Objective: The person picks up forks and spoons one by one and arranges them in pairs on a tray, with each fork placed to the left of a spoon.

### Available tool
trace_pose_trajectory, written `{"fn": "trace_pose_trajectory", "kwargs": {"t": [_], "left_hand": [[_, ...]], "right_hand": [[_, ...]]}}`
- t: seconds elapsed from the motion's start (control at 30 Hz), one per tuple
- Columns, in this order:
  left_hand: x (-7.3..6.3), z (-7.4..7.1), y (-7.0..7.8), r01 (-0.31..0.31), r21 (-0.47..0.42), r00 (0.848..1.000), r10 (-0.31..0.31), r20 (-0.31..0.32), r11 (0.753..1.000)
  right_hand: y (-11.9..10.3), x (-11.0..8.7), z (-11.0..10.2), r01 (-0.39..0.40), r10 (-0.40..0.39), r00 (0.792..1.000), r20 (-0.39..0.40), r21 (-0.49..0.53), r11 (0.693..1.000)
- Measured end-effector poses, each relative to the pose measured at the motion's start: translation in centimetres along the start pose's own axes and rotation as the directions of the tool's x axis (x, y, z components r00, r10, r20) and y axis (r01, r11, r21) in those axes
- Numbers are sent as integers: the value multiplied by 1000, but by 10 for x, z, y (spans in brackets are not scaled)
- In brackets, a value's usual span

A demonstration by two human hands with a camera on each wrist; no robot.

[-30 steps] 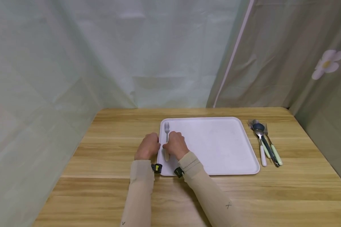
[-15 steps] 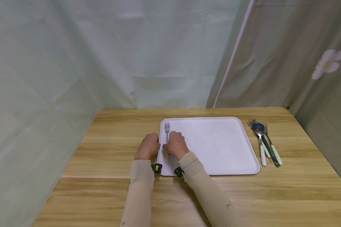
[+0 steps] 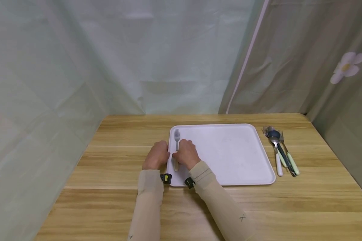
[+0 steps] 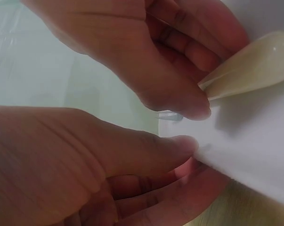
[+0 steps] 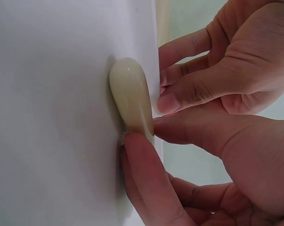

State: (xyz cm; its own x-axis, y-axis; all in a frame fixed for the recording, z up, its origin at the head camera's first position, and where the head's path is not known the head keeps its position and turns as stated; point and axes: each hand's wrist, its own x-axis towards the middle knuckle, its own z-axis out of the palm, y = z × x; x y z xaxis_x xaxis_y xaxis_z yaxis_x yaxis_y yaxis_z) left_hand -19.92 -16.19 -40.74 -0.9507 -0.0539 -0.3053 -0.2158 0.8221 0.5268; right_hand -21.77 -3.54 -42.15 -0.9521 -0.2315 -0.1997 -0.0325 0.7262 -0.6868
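Observation:
A fork (image 3: 177,135) with silver tines and a cream handle (image 5: 130,89) lies along the left side of a white tray (image 3: 223,154), tines toward the back. My right hand (image 3: 186,154) pinches its handle between thumb and fingers, seen closely in the right wrist view. Just left of it, my left hand (image 3: 157,155) grips the tray's left rim, thumb on top and fingers curled beneath, as the left wrist view shows. The two thumbs sit close together in both wrist views. The middle of the fork is hidden behind my right hand in the head view.
Right of the tray, a pile of spoons and forks (image 3: 279,150) with white, green and dark handles lies on the wooden table (image 3: 114,201). Pale curtains (image 3: 181,60) hang behind and beside the table. A black strap (image 3: 166,178) circles my left wrist.

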Motion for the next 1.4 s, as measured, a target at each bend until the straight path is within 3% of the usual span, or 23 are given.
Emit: {"fn": "trace_pose_trajectory", "kwargs": {"t": [0.4, 0.63, 0.93, 1.27, 1.4], "left_hand": [[2, 1, -2, -3, 7, 1000, 3, -13, 1000], [1, 1, -3, 4, 5, 1000, -4, -2, 1000], [2, 1, -1, 3, 7, 1000, -3, -10, 1000], [1, 1, -1, -13, 10, 1000, 13, -27, 1000], [1, 1, -1, 11, -8, 1000, -11, -18, 1000]], "right_hand": [[-2, -2, -1, -28, 28, 1000, 7, -25, 999], [3, -5, -6, 10, -12, 1000, -29, -64, 998], [10, -2, -20, 53, -60, 997, -49, -126, 991], [21, 1, -37, 43, -46, 999, -21, -140, 989], [24, 0, -41, 50, -53, 998, -13, -179, 983]]}}
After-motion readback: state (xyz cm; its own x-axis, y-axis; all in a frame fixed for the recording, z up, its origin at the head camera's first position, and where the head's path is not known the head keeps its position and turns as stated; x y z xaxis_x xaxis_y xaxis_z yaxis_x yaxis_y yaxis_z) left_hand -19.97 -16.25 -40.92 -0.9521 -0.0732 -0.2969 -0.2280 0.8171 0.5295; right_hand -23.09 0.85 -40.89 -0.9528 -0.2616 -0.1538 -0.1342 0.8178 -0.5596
